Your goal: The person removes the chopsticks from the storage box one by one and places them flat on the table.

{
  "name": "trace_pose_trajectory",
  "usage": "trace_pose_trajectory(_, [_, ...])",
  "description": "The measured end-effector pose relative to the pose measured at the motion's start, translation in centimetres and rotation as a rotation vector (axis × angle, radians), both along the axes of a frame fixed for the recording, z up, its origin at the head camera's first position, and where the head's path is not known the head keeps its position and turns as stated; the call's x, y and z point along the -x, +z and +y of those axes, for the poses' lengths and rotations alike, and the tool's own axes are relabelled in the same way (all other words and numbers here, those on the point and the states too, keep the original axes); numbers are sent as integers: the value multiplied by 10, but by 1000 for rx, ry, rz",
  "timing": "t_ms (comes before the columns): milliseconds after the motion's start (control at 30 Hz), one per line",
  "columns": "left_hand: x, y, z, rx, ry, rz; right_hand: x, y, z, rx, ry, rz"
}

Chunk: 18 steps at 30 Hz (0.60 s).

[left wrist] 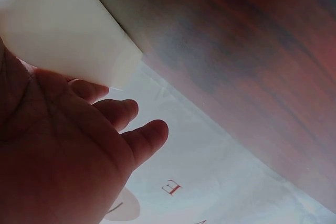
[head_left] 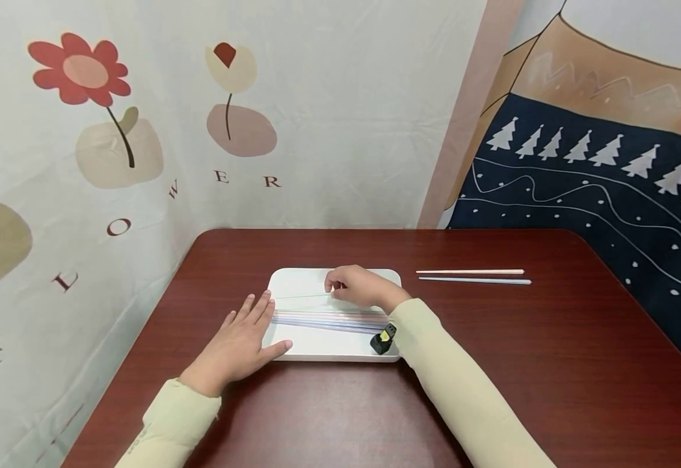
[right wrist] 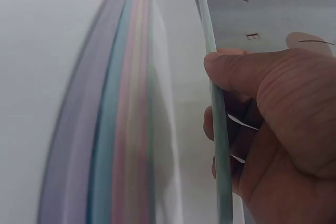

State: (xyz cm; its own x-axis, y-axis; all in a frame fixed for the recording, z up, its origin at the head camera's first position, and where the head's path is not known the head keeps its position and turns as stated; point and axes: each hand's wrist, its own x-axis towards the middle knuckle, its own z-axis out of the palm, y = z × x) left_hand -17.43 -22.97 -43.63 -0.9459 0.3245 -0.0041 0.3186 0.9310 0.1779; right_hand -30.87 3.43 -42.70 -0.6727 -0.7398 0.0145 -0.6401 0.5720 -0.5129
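Note:
A white rectangular tray (head_left: 328, 351) lies on the table with several pastel chopsticks (head_left: 334, 321) in purple, blue, pink, cream and green, side by side lengthwise across it. Over the far part of the tray, my right hand (head_left: 359, 286) pinches a pale green chopstick (right wrist: 221, 145) between thumb and fingers; in the right wrist view it stands apart from the others. My left hand (head_left: 235, 348) rests at the tray's left edge, fingers straight and spread, thumb over the near left corner. In the left wrist view its palm and fingers show beside the tray's white side.
Right of the tray, a pink chopstick (head_left: 469, 272) and a light blue chopstick (head_left: 475, 281) lie nearly parallel on the brown table (head_left: 340, 416). A printed cloth (head_left: 340, 97) hangs behind the table. A small black device (head_left: 383, 339) is on the right wrist.

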Motion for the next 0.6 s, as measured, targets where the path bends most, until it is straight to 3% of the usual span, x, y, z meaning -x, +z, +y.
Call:
trace_pose_trajectory(333, [-1,0,1,4,1,13,-7,24,14,3,5,23])
trace_pose_trajectory(600, [-1,0,0,6,-5,21,-6,36,45,12,-22,67])
